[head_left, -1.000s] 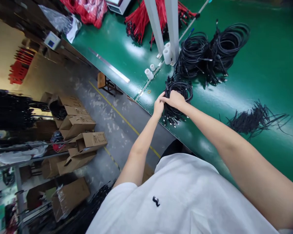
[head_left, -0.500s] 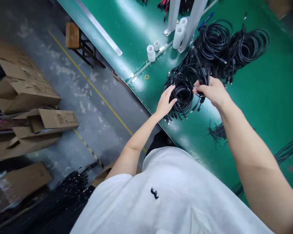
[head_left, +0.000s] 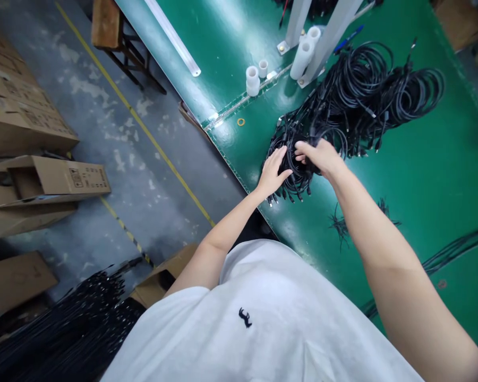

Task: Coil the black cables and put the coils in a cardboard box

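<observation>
Coiled black cables [head_left: 297, 183] lie in a heap near the edge of the green table [head_left: 430, 196]. My left hand [head_left: 271, 172] rests against the left side of this heap, thumb and fingers apart. Over the same heap, my right hand [head_left: 321, 158] has its fingers curled in on a black cable coil [head_left: 336, 137], which is partly hidden behind the hand and blurred. Farther back, more cable coils [head_left: 362, 74] form a pile with their plug ends sticking out.
A yellow rubber band [head_left: 241, 122] and white plastic tubes [head_left: 253, 82] lie beyond my left hand. Metal posts [head_left: 330, 40] rise from the table. Thin black ties [head_left: 338, 225] sit near my right forearm. Cardboard boxes [head_left: 69, 178] and a wooden stool [head_left: 107, 24] stand on the floor.
My right hand has moved left and slightly down, bringing a cable coil over the near heap. My left hand stays at the heap's side. The whole view has shifted a little.
</observation>
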Tool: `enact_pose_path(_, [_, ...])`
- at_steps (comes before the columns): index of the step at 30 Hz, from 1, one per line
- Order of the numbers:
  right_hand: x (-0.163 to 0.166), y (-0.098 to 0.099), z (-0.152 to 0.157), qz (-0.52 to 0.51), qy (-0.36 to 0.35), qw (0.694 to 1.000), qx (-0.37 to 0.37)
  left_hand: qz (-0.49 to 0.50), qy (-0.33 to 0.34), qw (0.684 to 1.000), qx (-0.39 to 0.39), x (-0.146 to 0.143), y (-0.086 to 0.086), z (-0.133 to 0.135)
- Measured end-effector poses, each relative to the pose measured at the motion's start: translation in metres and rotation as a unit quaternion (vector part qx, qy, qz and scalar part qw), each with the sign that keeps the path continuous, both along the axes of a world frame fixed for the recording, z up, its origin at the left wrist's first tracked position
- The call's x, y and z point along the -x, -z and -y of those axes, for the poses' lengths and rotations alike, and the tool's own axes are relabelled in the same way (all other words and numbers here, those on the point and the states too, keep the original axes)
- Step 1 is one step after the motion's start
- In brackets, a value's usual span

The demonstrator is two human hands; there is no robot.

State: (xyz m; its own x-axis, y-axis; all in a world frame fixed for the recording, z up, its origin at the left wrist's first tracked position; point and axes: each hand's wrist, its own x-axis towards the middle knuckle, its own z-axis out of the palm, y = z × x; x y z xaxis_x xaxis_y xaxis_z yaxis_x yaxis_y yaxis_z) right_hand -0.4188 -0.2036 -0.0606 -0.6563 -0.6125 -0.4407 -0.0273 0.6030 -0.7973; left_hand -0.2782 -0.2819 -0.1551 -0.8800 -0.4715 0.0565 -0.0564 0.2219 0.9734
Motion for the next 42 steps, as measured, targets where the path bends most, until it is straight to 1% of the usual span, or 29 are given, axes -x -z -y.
enact_pose_path(2, [-0.003,0.0,0.014,-0.07,-0.055,0.995,-0.033,-0.008,0.0,1.0,-0.007,0.001,0.005,0.0])
enact_pose_path(3, [-0.004,0.001,0.019,-0.091,-0.069,0.992,-0.044,-0.01,0.002,1.0,-0.01,0.002,0.007,0.0])
enact_pose_path(4, [-0.003,0.001,0.023,-0.088,-0.068,0.992,-0.051,-0.009,0.004,1.0,-0.01,0.002,0.01,0.0])
enact_pose_path(6, [0.005,-0.002,0.022,-0.021,-0.031,0.998,-0.052,-0.002,0.012,1.0,-0.002,0.004,0.013,0.001])
enact_pose_path(8, [0.019,-0.013,0.006,0.06,0.036,0.997,-0.031,0.005,0.019,1.0,0.014,0.005,0.015,0.002])
enact_pose_path(9, [0.026,-0.021,-0.006,0.079,0.072,0.994,-0.011,0.005,0.022,1.0,0.021,0.005,0.016,0.003])
enact_pose_path(10, [0.032,-0.03,-0.02,0.074,0.099,0.992,0.013,0.001,0.024,0.999,0.025,0.005,0.016,0.003])
enact_pose_path(11, [0.035,-0.038,-0.033,0.046,0.111,0.992,0.032,-0.004,0.026,0.999,0.028,0.005,0.017,0.003])
enact_pose_path(12, [0.034,-0.044,-0.046,0.003,0.106,0.994,0.037,-0.011,0.026,0.999,0.029,0.005,0.017,0.004])
enact_pose_path(14, [0.019,-0.049,-0.061,-0.077,0.056,0.995,-0.005,-0.026,0.025,0.999,0.028,0.004,0.019,0.005])
enact_pose_path(16, [-0.009,-0.038,-0.062,-0.09,0.0,0.994,-0.068,-0.038,0.022,0.999,0.028,0.003,0.022,0.007])
enact_pose_path(18, [-0.04,-0.016,-0.05,-0.054,-0.021,0.993,-0.102,-0.041,0.017,0.999,0.024,0.002,0.025,0.009])
enact_pose_path(19, [-0.053,-0.004,-0.042,-0.042,-0.019,0.994,-0.102,-0.037,0.017,0.999,0.019,0.001,0.026,0.011])
enact_pose_path(21, [-0.07,0.02,-0.028,-0.038,-0.003,0.996,-0.077,-0.026,0.02,0.999,0.009,0.001,0.027,0.014])
enact_pose_path(22, [-0.073,0.029,-0.023,-0.034,0.009,0.998,-0.054,-0.018,0.022,1.0,0.007,0.001,0.026,0.016])
enact_pose_path(24, [-0.071,0.04,-0.021,0.008,0.042,0.999,-0.001,-0.001,0.015,1.0,0.019,0.002,0.023,0.017])
enact_pose_path(26, [-0.061,0.04,-0.03,0.074,0.074,0.993,0.05,0.016,-0.002,0.999,0.047,0.005,0.018,0.015])
enact_pose_path(29, [-0.038,0.025,-0.057,0.158,0.094,0.977,0.108,0.028,-0.011,0.994,0.103,0.007,0.005,0.009])
enact_pose_path(32, [-0.016,0.007,-0.088,0.219,0.114,0.959,0.137,0.06,-0.014,0.985,0.163,0.006,-0.013,-0.003])
enact_pose_path(34, [-0.008,0.0,-0.1,0.229,0.125,0.955,0.14,0.095,-0.029,0.974,0.203,0.005,-0.024,-0.013])
enact_pose_path(37, [-0.01,0.003,-0.095,0.21,0.122,0.962,0.126,0.127,-0.027,0.959,0.25,0.005,-0.032,-0.027])
enact_pose_path(40, [-0.022,0.015,-0.076,0.203,0.136,0.963,0.111,0.145,-0.003,0.951,0.274,0.003,-0.033,-0.036])
enact_pose_path(42, [-0.03,0.021,-0.068,0.213,0.141,0.96,0.116,0.141,0.022,0.947,0.286,-0.002,-0.034,-0.04])
